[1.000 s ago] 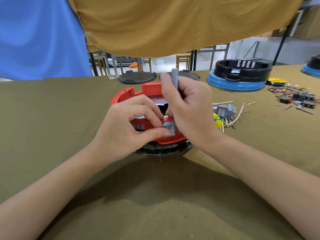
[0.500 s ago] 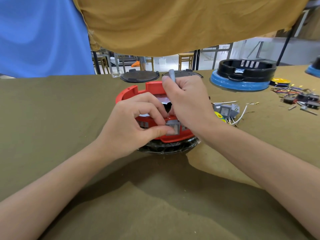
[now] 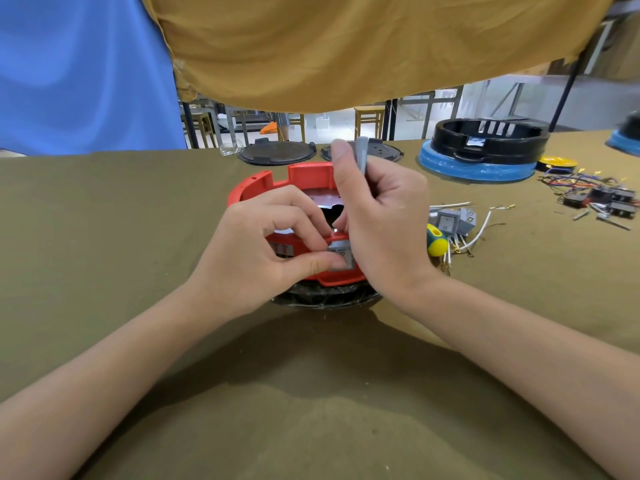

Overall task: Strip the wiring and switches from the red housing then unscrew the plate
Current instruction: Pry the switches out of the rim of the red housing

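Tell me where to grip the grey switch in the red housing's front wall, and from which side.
Pinch the grey switch by its protruding face edges, coming from the front, outside the red housing. It sits flush in the wall facing the person; the left hand already has thumb and finger there, probably the only exposed part.

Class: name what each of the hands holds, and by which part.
Right hand: grey tool, gripped mid-shaft. Left hand: grey switch, pinched at its front edges.

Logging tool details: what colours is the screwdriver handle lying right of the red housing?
Yellow and dark green; the screwdriver handle shows in the head view, partly hidden behind the right wrist.
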Demonstrator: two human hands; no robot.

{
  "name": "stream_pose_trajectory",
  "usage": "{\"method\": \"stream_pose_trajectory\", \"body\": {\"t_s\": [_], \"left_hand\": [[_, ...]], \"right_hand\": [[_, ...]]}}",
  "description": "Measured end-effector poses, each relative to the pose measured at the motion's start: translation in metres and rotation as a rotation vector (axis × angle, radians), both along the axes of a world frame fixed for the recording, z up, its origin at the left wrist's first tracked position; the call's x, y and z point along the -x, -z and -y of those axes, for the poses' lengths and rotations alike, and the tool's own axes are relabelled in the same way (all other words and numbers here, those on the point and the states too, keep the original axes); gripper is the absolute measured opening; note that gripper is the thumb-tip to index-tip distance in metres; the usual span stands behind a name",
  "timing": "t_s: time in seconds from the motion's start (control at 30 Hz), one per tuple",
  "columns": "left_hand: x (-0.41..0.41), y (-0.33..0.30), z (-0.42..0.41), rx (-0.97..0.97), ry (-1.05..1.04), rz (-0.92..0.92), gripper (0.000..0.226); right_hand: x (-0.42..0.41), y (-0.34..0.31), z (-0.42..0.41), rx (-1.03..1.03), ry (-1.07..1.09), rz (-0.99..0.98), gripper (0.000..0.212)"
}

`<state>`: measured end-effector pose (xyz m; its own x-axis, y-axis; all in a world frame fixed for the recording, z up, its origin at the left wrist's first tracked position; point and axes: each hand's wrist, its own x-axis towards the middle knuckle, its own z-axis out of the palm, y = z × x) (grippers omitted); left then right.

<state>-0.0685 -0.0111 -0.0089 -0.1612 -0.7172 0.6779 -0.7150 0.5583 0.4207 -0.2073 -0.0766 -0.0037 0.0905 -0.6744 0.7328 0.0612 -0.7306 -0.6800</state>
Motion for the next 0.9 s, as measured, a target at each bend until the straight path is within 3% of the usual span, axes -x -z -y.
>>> {"method": "stream_pose_trajectory", "body": {"t_s": [0.33, 0.6, 0.9], "left_hand": [[0.001, -0.001, 0.001, -0.001, 0.028, -0.024, 0.017], [-0.001, 0.000, 0.001, -0.003, 0.024, -0.011, 0.016], [0.001, -0.002, 0.000, -0.008, 0.029, -0.023, 0.016]], "right_hand": [[-0.008, -0.010, 0.009, -0.101, 0.027, -0.159, 0.056], [0.005, -0.009, 0.013, -0.139, -0.009, 0.047, 0.058], [-0.003, -0.011, 0.010, -0.123, 0.003, -0.096, 0.058]]}}
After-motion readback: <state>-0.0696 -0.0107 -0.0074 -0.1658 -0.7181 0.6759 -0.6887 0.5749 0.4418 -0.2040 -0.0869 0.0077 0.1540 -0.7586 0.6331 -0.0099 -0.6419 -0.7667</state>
